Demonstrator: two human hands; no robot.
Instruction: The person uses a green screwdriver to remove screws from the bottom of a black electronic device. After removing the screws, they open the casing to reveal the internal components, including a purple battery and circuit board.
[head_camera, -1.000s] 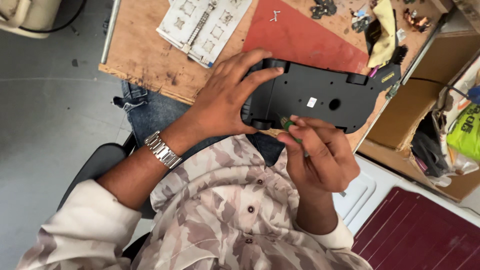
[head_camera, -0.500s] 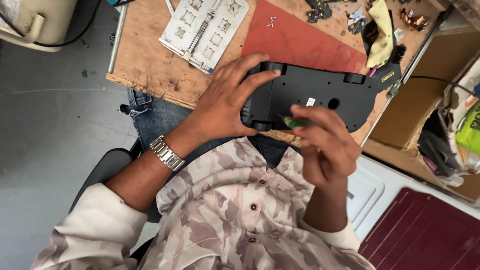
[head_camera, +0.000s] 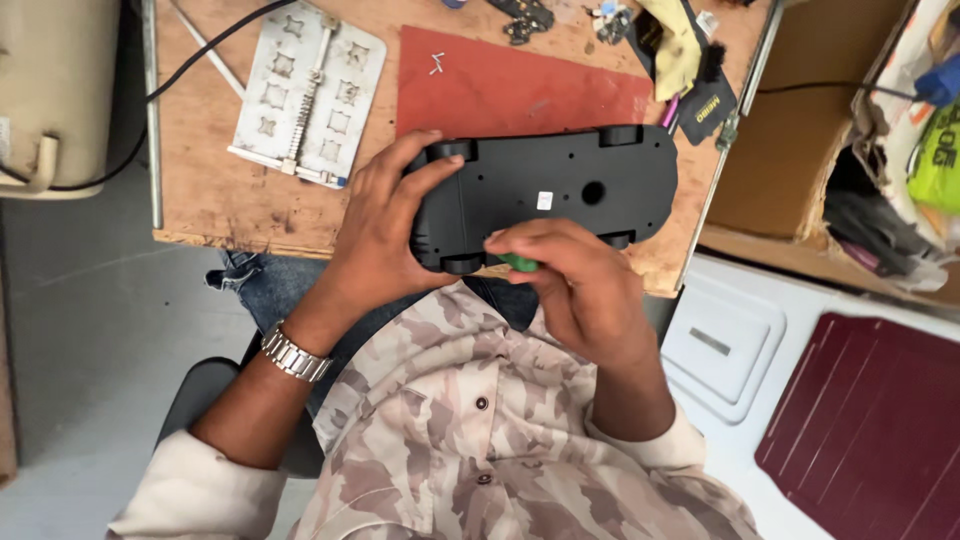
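Both hands engaged: left hand (head_camera: 385, 225) clamping black plastic housing (head_camera: 560, 190) on worktop (head_camera: 200, 200), right hand (head_camera: 580, 285) closed on green-handled tool (head_camera: 520, 263) at housing's near edge; fastener work apparently in hand, next calling for steady tool alignment.

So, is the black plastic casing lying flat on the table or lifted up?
Flat: the black plastic casing rests partly on the red mat, left hand gripping one end, right hand at its near edge.

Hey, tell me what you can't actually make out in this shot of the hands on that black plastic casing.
Head view only:
- Green tool: mostly hidden inside the right hand; its tip and kind unclear.
- Black casing: its left end is covered by the left hand.
- Small parts at the table's far edge: too small, cut by the frame.
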